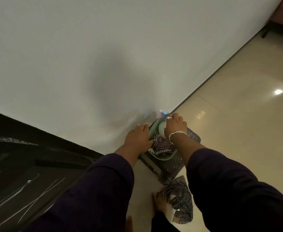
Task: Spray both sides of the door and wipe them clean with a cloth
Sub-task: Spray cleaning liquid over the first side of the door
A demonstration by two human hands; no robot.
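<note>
A white spray bottle (161, 129) with a blue and pink head stands in a green basin (162, 158) low by the wall. My right hand (175, 125) is closed around the bottle's neck from above. My left hand (138, 139) sits on the basin's left rim, fingers outside along the wall and thumb toward the inside. A black-and-white checkered cloth (160, 144) lies crumpled in the basin between my hands. The dark door (20, 164), with pale streaks on it, fills the lower left.
The basin rests on a dark patterned stool (171, 171) against the white wall (87, 56). A second checkered fabric (181, 198) lies on the glossy beige tile floor (237, 114) by my bare foot (160, 205). Dark furniture legs (265, 33) stand at the top right.
</note>
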